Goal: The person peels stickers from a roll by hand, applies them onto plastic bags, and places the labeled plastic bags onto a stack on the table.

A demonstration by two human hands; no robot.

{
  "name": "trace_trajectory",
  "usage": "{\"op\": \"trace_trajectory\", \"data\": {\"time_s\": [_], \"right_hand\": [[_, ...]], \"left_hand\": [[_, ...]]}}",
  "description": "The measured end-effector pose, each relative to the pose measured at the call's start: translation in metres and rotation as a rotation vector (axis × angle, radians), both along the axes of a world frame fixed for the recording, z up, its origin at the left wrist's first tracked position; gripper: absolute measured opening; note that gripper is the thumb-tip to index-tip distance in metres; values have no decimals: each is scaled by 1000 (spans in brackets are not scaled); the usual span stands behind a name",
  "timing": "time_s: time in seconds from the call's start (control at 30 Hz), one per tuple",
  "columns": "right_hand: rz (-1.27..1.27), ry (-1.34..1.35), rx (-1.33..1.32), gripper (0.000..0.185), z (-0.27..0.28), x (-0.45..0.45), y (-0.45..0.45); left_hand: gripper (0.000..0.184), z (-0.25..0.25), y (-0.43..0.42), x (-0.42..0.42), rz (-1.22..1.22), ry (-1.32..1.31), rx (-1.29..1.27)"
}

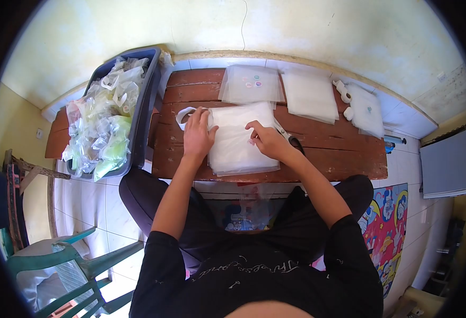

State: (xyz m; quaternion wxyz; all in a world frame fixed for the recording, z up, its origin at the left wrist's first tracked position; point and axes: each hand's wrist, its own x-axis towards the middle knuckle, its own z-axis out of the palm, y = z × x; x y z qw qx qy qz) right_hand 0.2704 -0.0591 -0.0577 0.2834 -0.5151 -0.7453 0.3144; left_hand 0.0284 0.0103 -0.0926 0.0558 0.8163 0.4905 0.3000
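A stack of clear plastic bags (243, 159) lies on the brown wooden table in front of me. My left hand (197, 133) rests with its fingers apart on the stack's left edge. Its fingertips are next to a white roll of tape or backing strip (184, 118), which the fingers partly cover. Over the right part of the stack, my right hand (267, 142) has its fingers curled in. A small pink spot (252, 141), perhaps a sticker, shows at its fingertips. Partly hidden behind that hand is a dark loop (295, 142), whose kind I cannot make out.
Along the table's back lie a bag stack with round coloured stickers (254, 80), another bag stack (310, 95) and a third (368, 111) beside white rolls (342, 91). A dark tub (149, 79) of filled bags stands left. A green chair (47, 258) is lower left.
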Motion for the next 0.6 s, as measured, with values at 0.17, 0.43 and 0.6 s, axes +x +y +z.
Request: {"op": "trace_trajectory", "data": {"time_s": [0.17, 0.43, 0.6], "right_hand": [[95, -134, 1, 33, -12, -4, 18], [163, -189, 1, 34, -16, 0, 36], [183, -198, -28, 33, -19, 0, 38]], "left_hand": [[60, -9, -22, 23, -261, -60, -88], [67, -23, -19, 23, -417, 211, -206], [57, -23, -15, 22, -483, 153, -273]]}}
